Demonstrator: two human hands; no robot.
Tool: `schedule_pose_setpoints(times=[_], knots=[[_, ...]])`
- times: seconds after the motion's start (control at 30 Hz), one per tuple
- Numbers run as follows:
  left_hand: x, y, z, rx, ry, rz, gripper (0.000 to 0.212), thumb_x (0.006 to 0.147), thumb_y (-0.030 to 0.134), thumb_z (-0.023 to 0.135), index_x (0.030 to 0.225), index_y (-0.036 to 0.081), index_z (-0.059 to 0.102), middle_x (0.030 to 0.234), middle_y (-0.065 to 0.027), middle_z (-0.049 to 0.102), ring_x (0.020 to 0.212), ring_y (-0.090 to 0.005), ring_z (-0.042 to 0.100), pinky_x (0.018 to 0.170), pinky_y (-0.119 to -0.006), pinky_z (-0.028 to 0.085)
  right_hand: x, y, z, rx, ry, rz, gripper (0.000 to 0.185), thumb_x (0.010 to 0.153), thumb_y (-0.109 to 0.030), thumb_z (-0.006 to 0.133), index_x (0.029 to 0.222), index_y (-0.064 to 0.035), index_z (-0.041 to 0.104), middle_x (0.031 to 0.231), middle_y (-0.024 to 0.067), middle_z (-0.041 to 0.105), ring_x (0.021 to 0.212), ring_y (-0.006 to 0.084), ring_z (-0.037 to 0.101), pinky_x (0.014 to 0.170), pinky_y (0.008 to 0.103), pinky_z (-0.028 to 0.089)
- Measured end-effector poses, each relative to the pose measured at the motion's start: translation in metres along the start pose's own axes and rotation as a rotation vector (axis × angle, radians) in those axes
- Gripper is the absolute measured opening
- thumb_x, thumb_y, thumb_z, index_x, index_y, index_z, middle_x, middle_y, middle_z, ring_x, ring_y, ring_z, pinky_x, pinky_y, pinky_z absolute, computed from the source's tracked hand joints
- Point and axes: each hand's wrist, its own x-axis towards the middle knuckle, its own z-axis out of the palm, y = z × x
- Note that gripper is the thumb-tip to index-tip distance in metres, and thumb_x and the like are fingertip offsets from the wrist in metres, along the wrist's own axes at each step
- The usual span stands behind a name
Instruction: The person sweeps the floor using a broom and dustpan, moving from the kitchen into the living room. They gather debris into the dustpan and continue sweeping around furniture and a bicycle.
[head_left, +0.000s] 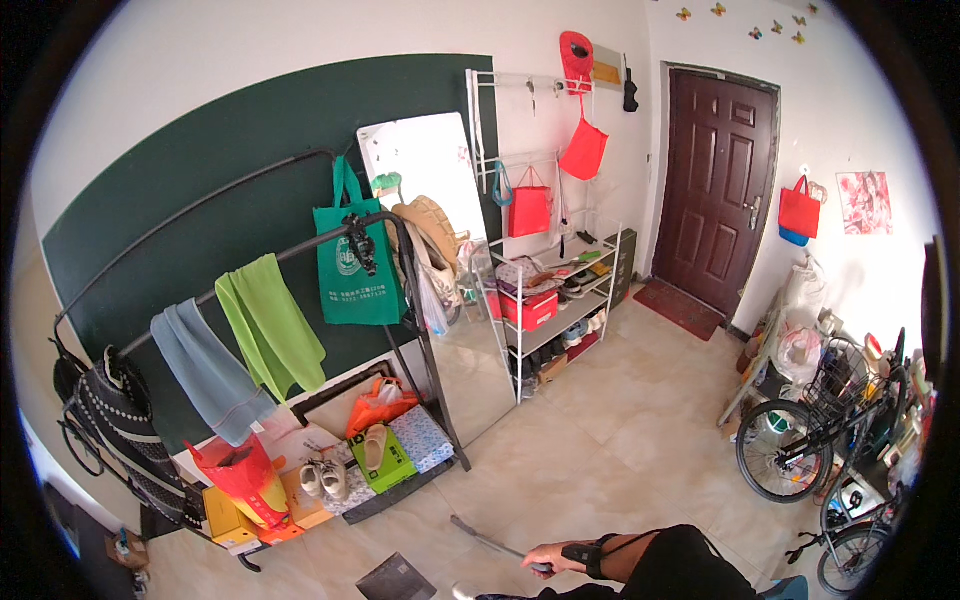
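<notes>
My right hand (546, 559) reaches in from the lower right, closed around the handle end of a thin grey rod-like tool (491, 541). The tool points to the upper left, above the tiled floor; its exact kind cannot be told. A black strap with a small device (583, 555) circles my wrist, below a black sleeve (682, 566). To the left of the tool, a dark grey flat panel (396, 577) shows at the bottom edge, partly cut off. My left hand is out of view.
A black clothes rack (300, 244) holds towels and a green bag (358, 262), with shoe boxes (388, 461) below. A tall mirror (480, 375) leans beside a white shoe rack (517, 322). Farther off are a brown door (712, 187) and doormat (679, 309). A bicycle (787, 450) stands right.
</notes>
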Motion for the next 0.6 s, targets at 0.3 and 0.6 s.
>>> schedule_pose_setpoints(times=[0.3,0.6], knots=[[-0.058,-0.034,0.034,0.070,-0.096,-0.028,0.026,0.078,0.019,0.058,0.095,-0.001,0.059,0.083,-0.0125,0.060,0.068,-0.0212,0.061,0.050,-0.029,0.048,-0.053,0.049,-0.021,0.313,0.229,0.426,0.018,0.079,-0.019,0.054,0.070,-0.0034,0.051,0.058,0.0042,0.052,0.044,0.0134,0.048,0.041,0.0268,0.041],[-0.123,-0.050,0.132,0.275,0.018,-0.043,0.024,0.079,0.014,0.055,0.089,-0.007,0.060,0.075,-0.0130,0.060,0.059,-0.0197,0.060,0.050,-0.029,0.051,-0.101,0.075,-0.085,0.104,0.106,0.292,0.014,0.068,-0.011,0.057,0.057,-0.0044,0.053,0.051,0.0048,0.050,0.040,0.0143,0.046,0.037,0.0270,0.036]])
